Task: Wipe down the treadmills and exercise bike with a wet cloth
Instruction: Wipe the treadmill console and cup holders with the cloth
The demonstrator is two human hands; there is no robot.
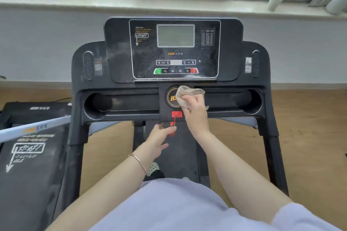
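Two grips are over the treadmill [116,43] console: my right grip [193,107] holds a beige cloth [187,93] against the round logo [171,98], at twelve o'clock from the red safety key [176,114]. My left grip [159,137], fingers loosely spread and holding nothing, hovers at six o'clock, just beside the key's red cord [172,127].
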